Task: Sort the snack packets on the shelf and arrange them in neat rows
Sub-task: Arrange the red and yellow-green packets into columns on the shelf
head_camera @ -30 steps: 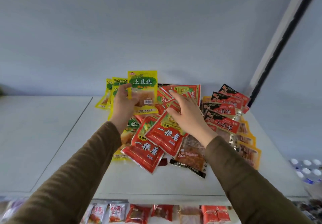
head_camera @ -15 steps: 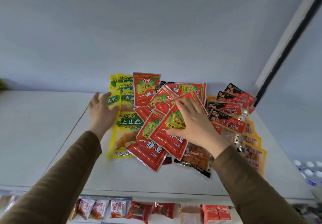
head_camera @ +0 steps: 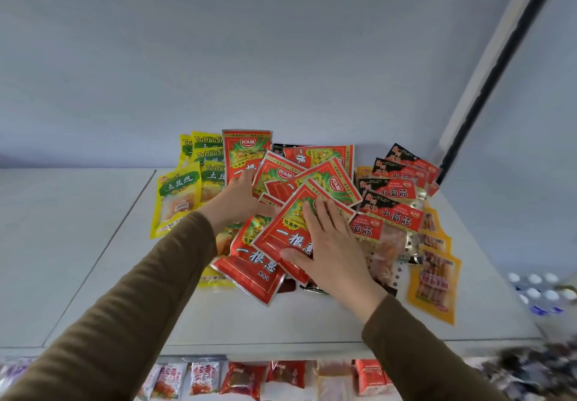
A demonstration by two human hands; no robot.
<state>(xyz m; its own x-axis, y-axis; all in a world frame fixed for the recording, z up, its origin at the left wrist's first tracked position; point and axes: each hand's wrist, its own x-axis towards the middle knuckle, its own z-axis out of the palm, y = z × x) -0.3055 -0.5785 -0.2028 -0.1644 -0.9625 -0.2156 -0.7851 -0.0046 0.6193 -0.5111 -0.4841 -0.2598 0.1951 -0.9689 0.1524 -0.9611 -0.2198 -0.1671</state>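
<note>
A heap of snack packets lies on the white shelf [head_camera: 281, 322]. Yellow packets [head_camera: 178, 200] are grouped at the left, with more standing behind them [head_camera: 206, 154]. Red packets [head_camera: 249, 266] overlap in the middle. Black-and-red packets [head_camera: 393, 210] are stacked at the right, and orange ones [head_camera: 434, 282] lie further right. My left hand [head_camera: 237, 200] reaches into the red packets with fingers extended, touching the upright red packet [head_camera: 246, 154]. My right hand [head_camera: 331, 244] lies flat on the top red packet [head_camera: 287, 232], thumb at its lower edge.
A grey wall stands right behind the pile. A dark-edged post [head_camera: 487, 72] rises at the right. The shelf's left part is bare. A lower shelf holds a row of packets [head_camera: 203, 382]. Bottle caps [head_camera: 537, 291] show at the far right.
My left hand laid a yellow packet down at the left side, then moved right onto the red packets. My right hand stayed pressed on the top red packet.
</note>
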